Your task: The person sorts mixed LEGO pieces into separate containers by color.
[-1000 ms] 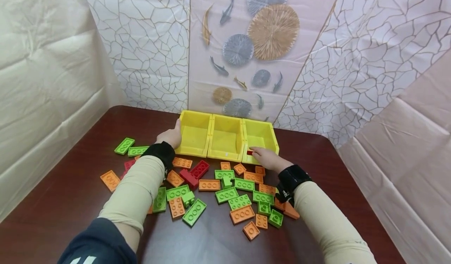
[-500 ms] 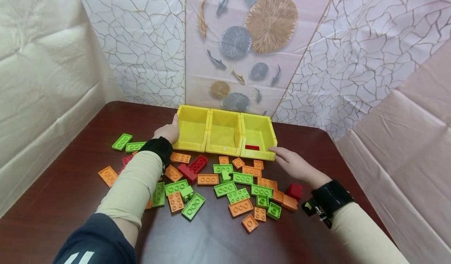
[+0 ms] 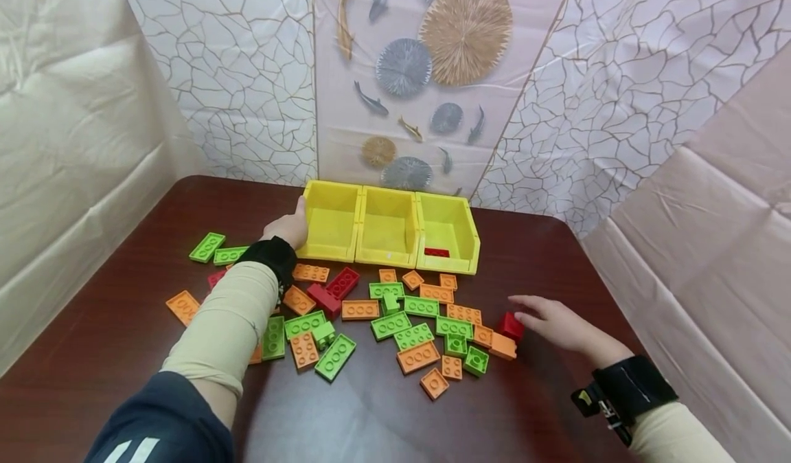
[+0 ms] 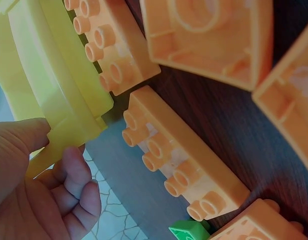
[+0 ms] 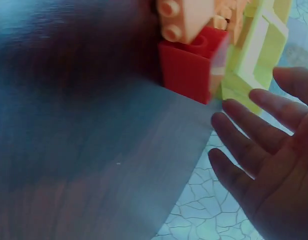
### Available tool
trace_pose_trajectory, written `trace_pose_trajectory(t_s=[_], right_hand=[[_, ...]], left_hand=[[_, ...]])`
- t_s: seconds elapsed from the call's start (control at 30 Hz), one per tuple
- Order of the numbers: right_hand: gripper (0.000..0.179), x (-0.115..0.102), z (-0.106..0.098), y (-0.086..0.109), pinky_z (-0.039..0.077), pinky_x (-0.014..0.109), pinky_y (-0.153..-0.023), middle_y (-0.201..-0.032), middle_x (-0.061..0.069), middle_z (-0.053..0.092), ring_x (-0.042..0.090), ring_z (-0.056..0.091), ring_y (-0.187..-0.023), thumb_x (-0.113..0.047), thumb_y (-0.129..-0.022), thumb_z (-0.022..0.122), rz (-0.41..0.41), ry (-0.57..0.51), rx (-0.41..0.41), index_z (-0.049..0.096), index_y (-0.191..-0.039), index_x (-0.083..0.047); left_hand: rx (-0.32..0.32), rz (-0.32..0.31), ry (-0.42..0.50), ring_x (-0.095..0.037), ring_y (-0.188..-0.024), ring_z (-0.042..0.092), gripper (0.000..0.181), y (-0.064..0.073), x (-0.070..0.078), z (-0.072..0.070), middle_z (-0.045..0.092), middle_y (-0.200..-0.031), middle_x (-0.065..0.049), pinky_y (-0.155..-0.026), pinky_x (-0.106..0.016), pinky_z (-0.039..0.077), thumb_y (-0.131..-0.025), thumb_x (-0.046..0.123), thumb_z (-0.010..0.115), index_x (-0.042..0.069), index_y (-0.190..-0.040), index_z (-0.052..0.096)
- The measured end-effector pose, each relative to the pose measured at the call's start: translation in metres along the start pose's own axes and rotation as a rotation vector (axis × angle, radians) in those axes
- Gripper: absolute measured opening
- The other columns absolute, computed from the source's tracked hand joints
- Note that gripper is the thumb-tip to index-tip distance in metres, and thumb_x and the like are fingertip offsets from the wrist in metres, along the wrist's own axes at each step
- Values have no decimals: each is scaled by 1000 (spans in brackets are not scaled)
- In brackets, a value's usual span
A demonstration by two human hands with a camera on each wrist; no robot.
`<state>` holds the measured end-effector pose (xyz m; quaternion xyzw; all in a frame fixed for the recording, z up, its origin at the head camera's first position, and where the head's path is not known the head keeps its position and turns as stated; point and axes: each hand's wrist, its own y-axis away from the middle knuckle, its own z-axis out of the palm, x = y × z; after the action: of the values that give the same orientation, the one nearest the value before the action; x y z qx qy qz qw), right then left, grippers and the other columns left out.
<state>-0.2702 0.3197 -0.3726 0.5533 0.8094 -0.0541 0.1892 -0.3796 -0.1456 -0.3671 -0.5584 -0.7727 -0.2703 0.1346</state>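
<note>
In the head view my left hand (image 3: 287, 230) holds the left side of a yellow three-compartment bin (image 3: 356, 233). The left wrist view shows the thumb and curled fingers pinching its yellow rim (image 4: 69, 117). A red brick (image 3: 437, 252) lies in the right compartment. My right hand (image 3: 556, 323) is over the table at the right, fingers spread and relaxed, beside a red block (image 3: 511, 327). In the right wrist view that red block (image 5: 186, 72) stands in front of the fingertips, with a gap between; the hand holds nothing.
Many building bricks lie before the bin: orange bricks (image 3: 417, 357), green bricks (image 3: 336, 357) and a red pair (image 3: 342, 283). Two green bricks (image 3: 207, 247) sit far left. An orange block (image 3: 503, 346) adjoins the red block. Patterned cloth (image 3: 395, 71) hangs behind the table.
My right hand has let go of the red brick, now lying in the right compartment, and has moved right and nearer to the red block. The left hand keeps its grip on the bin.
</note>
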Motion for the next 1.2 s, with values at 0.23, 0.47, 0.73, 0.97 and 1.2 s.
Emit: trace_pose_trajectory(t_s=[0.23, 0.47, 0.73, 0.97, 1.2], right_hand=[[51, 1, 16, 0, 42, 54, -89, -116, 24, 57, 38, 52, -108, -35, -91, 57, 72, 63, -12, 55, -123, 5], [55, -6, 27, -10, 49, 40, -71, -107, 18, 58, 25, 53, -86, -37, -86, 64, 103, 92, -21, 54, -121, 4], [51, -9, 30, -15, 50, 39, -71, -107, 17, 58, 25, 52, -86, -30, -85, 66, 126, 75, -29, 53, -123, 2], [50, -10, 31, -14, 50, 40, -72, -108, 17, 58, 25, 53, -87, -30, -86, 66, 128, 68, -23, 54, -122, 3], [49, -12, 30, -17, 50, 40, -71, -108, 19, 59, 26, 54, -87, -29, -87, 65, 99, 79, 9, 54, -121, 4]], left_hand=[[0, -15, -2, -31, -87, 49, 93, -15, -4, 6, 47, -81, -14, -85, -42, 37, -91, 59, -10, 0, -119, 56], [-4, 10, -32, -30, -84, 50, 87, -19, -5, 6, 47, -80, -14, -81, -40, 38, -91, 57, -11, 3, -131, 44], [-3, -20, -6, -31, -86, 50, 90, -14, -4, 7, 48, -82, -15, -86, -42, 37, -92, 58, -9, 1, -119, 54], [-27, -58, 54, -29, -87, 49, 100, -4, -4, 6, 47, -84, -13, -82, -40, 37, -84, 67, -12, 2, -103, 61], [-9, -46, 53, -29, -87, 49, 98, 1, -1, 1, 47, -83, -13, -83, -40, 37, -87, 65, -11, 0, -107, 60]])
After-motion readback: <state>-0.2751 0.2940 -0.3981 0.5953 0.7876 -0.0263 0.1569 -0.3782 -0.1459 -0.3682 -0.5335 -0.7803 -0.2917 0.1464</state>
